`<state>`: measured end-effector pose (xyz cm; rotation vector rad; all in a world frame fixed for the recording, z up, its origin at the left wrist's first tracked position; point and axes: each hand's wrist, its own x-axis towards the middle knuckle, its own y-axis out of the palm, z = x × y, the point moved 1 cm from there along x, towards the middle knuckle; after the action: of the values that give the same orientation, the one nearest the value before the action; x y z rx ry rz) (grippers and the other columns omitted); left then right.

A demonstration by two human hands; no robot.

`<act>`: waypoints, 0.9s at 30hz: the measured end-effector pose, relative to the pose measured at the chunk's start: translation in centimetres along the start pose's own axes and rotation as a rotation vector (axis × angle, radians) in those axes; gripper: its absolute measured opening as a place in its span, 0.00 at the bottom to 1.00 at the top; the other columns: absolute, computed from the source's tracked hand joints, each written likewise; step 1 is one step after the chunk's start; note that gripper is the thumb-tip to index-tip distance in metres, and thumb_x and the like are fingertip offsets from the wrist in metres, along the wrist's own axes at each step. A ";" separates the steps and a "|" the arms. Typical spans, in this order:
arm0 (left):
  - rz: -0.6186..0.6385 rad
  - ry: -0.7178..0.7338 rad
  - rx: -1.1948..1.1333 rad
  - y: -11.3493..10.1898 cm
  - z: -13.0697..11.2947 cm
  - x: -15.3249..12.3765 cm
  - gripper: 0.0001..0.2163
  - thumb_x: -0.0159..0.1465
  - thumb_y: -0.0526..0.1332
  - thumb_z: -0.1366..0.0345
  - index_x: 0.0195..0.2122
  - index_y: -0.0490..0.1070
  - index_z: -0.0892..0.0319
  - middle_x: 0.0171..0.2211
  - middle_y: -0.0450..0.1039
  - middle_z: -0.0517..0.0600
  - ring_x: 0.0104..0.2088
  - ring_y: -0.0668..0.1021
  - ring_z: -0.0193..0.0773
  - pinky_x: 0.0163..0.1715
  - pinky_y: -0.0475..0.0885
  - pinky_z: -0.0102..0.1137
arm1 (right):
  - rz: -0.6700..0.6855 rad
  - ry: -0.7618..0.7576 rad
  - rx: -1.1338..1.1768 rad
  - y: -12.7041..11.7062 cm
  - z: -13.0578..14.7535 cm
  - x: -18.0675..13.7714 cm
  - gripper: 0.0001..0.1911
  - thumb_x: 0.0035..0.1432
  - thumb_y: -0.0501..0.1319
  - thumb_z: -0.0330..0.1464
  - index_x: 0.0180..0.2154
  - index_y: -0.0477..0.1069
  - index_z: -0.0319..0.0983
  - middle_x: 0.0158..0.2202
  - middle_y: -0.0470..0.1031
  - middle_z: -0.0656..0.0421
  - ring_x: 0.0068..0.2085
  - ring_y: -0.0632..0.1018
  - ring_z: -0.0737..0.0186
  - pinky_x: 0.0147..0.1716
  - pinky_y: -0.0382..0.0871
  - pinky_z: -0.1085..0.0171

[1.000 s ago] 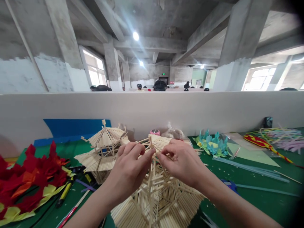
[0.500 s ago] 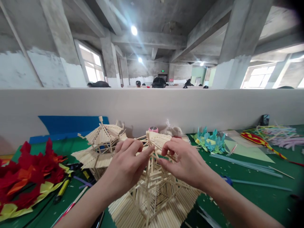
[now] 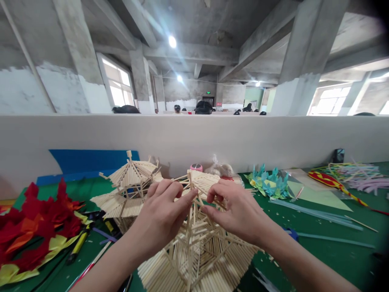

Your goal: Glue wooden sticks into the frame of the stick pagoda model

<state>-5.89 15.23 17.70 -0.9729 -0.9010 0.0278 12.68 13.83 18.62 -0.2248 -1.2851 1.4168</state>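
Note:
A pagoda model built of thin wooden sticks [image 3: 197, 255] stands on the green table right in front of me. My left hand [image 3: 161, 217] and my right hand [image 3: 238, 213] meet at its upper tier. Both hands pinch the sticks near the small top roof [image 3: 203, 180], fingers curled together. A second stick pagoda [image 3: 129, 186] stands just behind my left hand, untouched.
Red and yellow paper flowers [image 3: 33, 223] lie at the left, with pens [image 3: 77, 245] beside them. Teal paper flowers [image 3: 269, 182], clear straws [image 3: 316, 211] and coloured strips [image 3: 355, 172] lie at the right. A pink-topped jar [image 3: 196, 167] and a low grey wall [image 3: 194, 138] stand behind.
The view has tilted slightly, so everything sits a little lower left. My right fingers shifted a bit along the top roof; both hands stay pinched on the model.

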 end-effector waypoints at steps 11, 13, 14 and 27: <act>-0.175 -0.053 -0.052 -1.0 -0.8 -1.2 0.16 0.59 0.54 0.76 0.48 0.63 0.57 0.32 0.65 0.51 0.35 0.65 0.41 0.33 0.60 0.37 | -0.376 0.200 0.348 -2.0 -3.3 -3.2 0.07 0.55 0.55 0.35 0.29 0.66 0.38 0.22 0.64 0.63 0.23 0.64 0.69 0.21 0.59 0.68; -0.211 -0.097 -0.079 -1.4 -1.5 -2.0 0.18 0.57 0.56 0.77 0.48 0.63 0.57 0.34 0.65 0.51 0.36 0.66 0.41 0.35 0.61 0.38 | -0.416 0.237 0.379 -1.4 -3.9 -4.6 0.07 0.55 0.55 0.35 0.30 0.66 0.39 0.24 0.65 0.62 0.24 0.64 0.68 0.23 0.60 0.68; -0.239 -0.122 -0.091 -1.6 -1.9 -2.5 0.18 0.57 0.56 0.77 0.48 0.63 0.56 0.34 0.65 0.51 0.36 0.67 0.40 0.35 0.61 0.38 | -0.429 0.261 0.396 -0.9 -4.0 -5.4 0.06 0.55 0.55 0.35 0.32 0.66 0.39 0.25 0.66 0.62 0.25 0.65 0.68 0.24 0.61 0.67; -0.404 -1.216 -0.588 1.2 -11.3 -13.1 0.12 0.62 0.52 0.61 0.46 0.64 0.51 0.47 0.63 0.49 0.48 0.65 0.42 0.47 0.61 0.38 | -0.560 0.747 0.526 7.7 -8.1 -16.8 0.23 0.53 0.54 0.41 0.49 0.58 0.38 0.39 0.65 0.53 0.39 0.70 0.57 0.37 0.66 0.60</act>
<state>-6.36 2.76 5.60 -1.2874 -2.3075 0.0083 19.68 6.86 0.99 -0.0168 -0.2967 0.9831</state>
